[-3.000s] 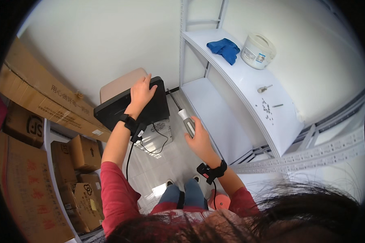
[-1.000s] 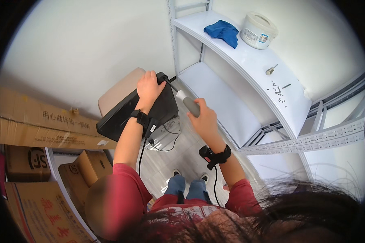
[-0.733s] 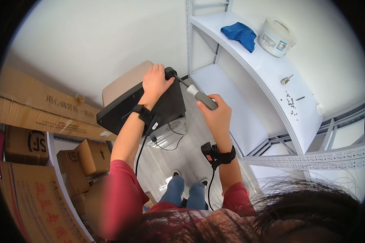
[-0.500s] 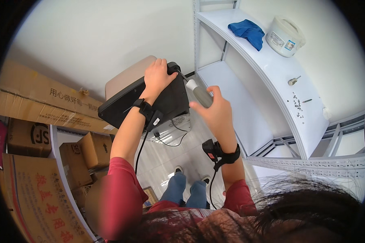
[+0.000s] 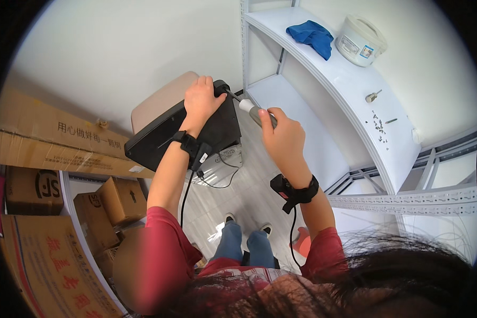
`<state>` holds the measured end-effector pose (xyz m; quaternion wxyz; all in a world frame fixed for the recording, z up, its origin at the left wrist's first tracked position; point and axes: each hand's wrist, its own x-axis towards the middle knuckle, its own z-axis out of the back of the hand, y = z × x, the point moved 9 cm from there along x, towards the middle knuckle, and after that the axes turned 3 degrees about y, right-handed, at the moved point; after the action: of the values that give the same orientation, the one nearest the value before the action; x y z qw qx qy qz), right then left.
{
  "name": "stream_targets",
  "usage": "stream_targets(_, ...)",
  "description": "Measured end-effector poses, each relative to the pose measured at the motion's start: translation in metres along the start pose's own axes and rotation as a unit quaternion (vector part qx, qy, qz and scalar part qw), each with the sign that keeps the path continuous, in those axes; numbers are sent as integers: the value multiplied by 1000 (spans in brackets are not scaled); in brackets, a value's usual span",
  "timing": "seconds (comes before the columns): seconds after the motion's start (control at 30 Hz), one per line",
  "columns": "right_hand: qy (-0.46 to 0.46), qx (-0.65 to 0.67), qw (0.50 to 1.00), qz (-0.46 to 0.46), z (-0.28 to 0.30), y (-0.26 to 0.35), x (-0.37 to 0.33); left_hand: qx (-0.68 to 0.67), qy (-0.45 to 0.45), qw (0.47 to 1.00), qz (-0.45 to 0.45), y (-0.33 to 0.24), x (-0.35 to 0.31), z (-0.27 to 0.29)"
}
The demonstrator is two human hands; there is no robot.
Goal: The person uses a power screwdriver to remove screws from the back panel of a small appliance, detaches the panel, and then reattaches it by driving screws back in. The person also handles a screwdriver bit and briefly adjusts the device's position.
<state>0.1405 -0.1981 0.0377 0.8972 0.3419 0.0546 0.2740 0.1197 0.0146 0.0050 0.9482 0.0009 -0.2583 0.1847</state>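
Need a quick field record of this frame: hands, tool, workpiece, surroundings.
left hand: grips top corner of black device
right hand: holds screwdriver by its grey handle
screwdriver: tip at the device's upper corner, beside the left hand
black device: flat black panel, held tilted; cable hangs below
shelf: white, holds blue cloth, white rice cooker, loose screws
left side: cardboard boxes

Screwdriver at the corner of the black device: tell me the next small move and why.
Probably seat the tip squarely and begin turning. The right hand grips the screwdriver, whose shaft meets the top corner of the black device right beside the left hand, which steadies that corner. Whether the tip is engaged is too small to tell.
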Motion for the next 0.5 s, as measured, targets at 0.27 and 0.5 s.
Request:
stream_targets(0.27, 53, 79, 988, 119, 1, 7, -17, -6, -10, 1000, -18, -2, -4, 0)
stream_targets(0.5, -20, 11, 998, -50, 9, -6, -14, 2, 1, 1000, -8, -1, -6, -2)
